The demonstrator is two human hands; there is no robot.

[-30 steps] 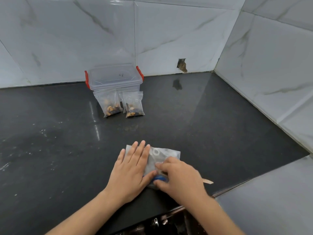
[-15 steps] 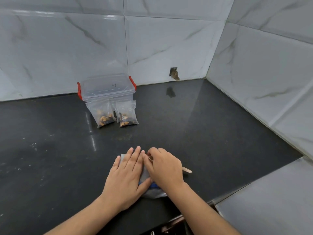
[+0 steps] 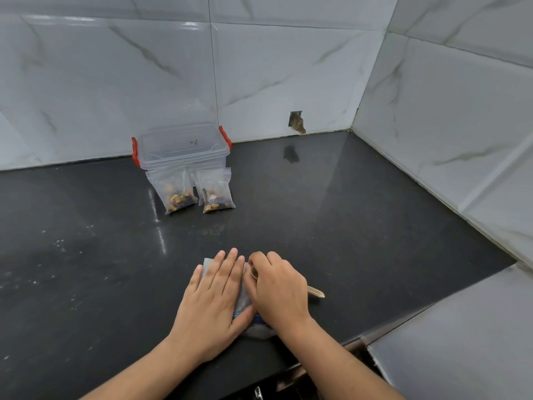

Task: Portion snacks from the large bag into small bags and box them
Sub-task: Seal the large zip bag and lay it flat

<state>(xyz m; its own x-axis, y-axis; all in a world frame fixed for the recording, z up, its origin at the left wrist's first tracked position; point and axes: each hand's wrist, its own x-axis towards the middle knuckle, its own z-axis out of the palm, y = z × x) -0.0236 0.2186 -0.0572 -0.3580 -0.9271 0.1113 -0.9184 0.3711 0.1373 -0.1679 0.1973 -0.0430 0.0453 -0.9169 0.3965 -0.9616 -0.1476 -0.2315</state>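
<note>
The large clear bag (image 3: 259,332) with a blue zip strip lies flattened on the black counter (image 3: 331,226), near its front edge. My left hand (image 3: 215,301) presses flat on the bag with straight fingers. My right hand (image 3: 278,290) sits beside it at the bag's right side, fingers curled round a wooden spoon (image 3: 315,291) whose handle sticks out to the right. Two small filled snack bags (image 3: 177,193) (image 3: 216,193) lean against a clear lidded box (image 3: 181,148) with red clips by the back wall.
Marble-tiled walls close the back and the right side, with a small hole (image 3: 297,124) in the back wall. A grey raised surface (image 3: 461,342) stands at the front right. The counter's front edge runs just under my wrists.
My right hand left the bag's zip end and moved left and forward beside my left hand, taking the wooden spoon with it. The left hand stayed pressed on the bag.
</note>
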